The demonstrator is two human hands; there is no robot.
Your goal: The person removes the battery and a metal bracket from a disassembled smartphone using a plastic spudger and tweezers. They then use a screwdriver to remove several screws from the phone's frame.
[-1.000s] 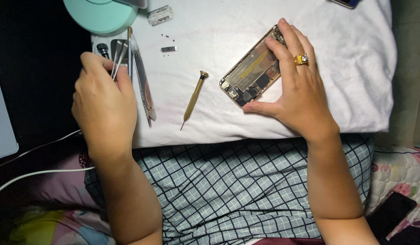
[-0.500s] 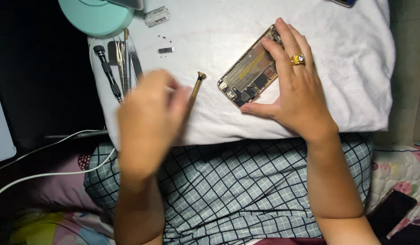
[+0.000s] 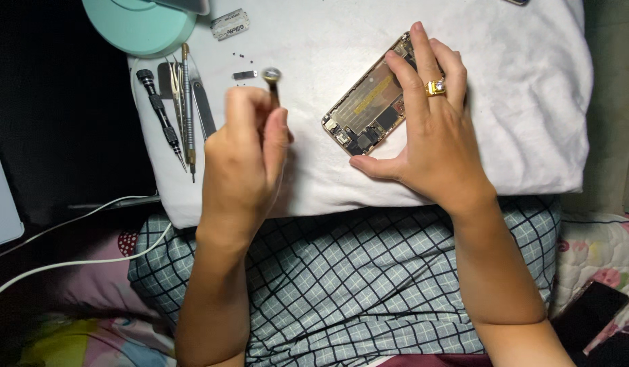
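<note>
1 opened phone (image 3: 369,109) under flat R hand (image 3: 427,146) | L hand (image 3: 243,153) grips 1 screwdriver (image 3: 272,76) | ~4 tools (image 3: 182,102) at white pillow (image 3: 518,109) L edge | checked cloth (image 3: 342,272) below

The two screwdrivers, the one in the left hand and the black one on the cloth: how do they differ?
The gold screwdriver is gripped in the left hand, raised cap-up; the black screwdriver lies flat on the white cloth, untouched among the other tools. The gold one has a brass-coloured cap, the black one a dark knurled handle. Both are slim precision drivers.
</note>
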